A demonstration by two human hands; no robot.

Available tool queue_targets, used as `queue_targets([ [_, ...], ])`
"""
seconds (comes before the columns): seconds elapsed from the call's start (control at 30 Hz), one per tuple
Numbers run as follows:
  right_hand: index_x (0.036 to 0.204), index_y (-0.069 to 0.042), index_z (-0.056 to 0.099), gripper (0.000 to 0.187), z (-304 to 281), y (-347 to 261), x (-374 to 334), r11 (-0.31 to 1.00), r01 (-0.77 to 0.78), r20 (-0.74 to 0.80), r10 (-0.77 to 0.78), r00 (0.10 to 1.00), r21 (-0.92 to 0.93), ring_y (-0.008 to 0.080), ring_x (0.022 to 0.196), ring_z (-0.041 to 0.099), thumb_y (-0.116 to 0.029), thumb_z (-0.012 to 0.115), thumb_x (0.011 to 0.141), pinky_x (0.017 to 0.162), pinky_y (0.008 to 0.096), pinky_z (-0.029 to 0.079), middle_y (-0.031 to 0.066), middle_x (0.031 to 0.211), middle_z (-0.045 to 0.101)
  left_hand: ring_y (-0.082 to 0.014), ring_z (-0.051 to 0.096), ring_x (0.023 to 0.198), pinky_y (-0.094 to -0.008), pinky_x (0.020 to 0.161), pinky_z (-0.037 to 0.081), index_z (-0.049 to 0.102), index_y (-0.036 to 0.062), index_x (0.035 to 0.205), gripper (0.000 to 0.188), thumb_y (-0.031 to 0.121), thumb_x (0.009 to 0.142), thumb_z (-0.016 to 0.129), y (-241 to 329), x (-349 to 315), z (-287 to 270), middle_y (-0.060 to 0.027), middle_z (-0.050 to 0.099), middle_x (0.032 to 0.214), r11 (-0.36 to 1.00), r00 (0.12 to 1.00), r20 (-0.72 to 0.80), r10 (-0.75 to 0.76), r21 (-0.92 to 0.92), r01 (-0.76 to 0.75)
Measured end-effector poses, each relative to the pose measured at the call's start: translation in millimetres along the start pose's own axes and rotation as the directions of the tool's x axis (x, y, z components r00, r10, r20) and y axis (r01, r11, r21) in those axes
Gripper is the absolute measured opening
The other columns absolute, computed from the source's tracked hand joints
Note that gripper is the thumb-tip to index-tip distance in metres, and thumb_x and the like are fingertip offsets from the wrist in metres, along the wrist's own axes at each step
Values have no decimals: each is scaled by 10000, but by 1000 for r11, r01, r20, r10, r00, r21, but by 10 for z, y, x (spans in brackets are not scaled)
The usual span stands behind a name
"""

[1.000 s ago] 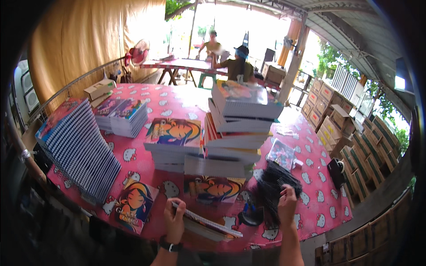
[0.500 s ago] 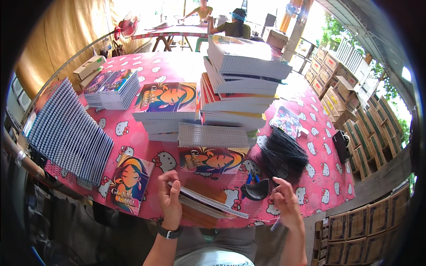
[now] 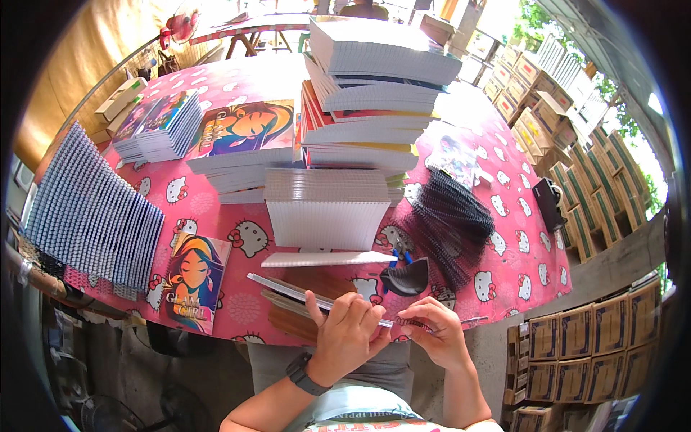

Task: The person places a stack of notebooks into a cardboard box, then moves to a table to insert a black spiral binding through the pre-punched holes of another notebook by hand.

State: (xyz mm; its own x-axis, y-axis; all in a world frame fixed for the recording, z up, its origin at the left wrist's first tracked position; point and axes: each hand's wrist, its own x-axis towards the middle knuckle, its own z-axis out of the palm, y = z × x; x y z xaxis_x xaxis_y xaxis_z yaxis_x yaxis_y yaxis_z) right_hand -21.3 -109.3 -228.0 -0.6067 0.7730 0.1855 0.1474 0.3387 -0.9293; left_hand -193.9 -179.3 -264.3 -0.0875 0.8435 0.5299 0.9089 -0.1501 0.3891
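Note:
My left hand (image 3: pixel 347 337), with a dark watch at the wrist, is closed around the right end of an unbound notebook (image 3: pixel 282 289), whose edge faces me. Beside it, the thumb and fingers of my right hand (image 3: pixel 436 333) pinch a thin dark spiral coil (image 3: pixel 475 319) at the notebook's right corner. The coil sticks out to the right; whether it runs through the holes is hidden by my fingers. Under the notebook lies a brown wooden board (image 3: pixel 291 327). Just beyond my hands are a black curved piece (image 3: pixel 407 278) and blue-handled pliers (image 3: pixel 408 255).
A heap of black coils (image 3: pixel 450 227) lies at the right. Ahead rise a white page stack (image 3: pixel 324 216) and a taller book pile (image 3: pixel 381 50). Spiral-bound notebooks (image 3: pixel 97 209) lean at the left, near a single illustrated cover (image 3: pixel 193 282). Cartons (image 3: pixel 594 345) stand beyond the table.
My left hand has slid right along the notebook to its end. My right hand, apart with fingers loosely curled before, has come in and pinches the coil. The view has tilted down.

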Motion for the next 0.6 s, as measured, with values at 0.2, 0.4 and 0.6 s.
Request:
queue_targets([
  [0.2,993,-12,668,210,16,29,64,992,83,-43,-88,995,-93,151,794,621,24,690,788,687,250,514,83,894,620,-191,490,1109,-688,1039,-97,632,225,1006,344,390,715,710,35,0,48,38,554,948,999,998,-46,-45,20,46],
  [0.4,995,-4,662,191,66,-38,79,995,79,35,-77,996,-53,167,770,624,9,674,805,648,273,507,83,868,622,-172,490,1145,-702,1031,-88,617,183,1039,318,330,761,659,81,-8,89,45,565,1067,999,996,-87,-33,29,36],
  [0.6,1027,-40,662,221,-21,-145,113,971,72,204,-24,979,-228,230,764,626,25,634,817,650,301,505,95,858,600,-160,493,1132,-700,1037,-63,606,180,1115,383,319,762,658,48,-41,3,43,558,1065,999,1000,6,1,51,-1],
])
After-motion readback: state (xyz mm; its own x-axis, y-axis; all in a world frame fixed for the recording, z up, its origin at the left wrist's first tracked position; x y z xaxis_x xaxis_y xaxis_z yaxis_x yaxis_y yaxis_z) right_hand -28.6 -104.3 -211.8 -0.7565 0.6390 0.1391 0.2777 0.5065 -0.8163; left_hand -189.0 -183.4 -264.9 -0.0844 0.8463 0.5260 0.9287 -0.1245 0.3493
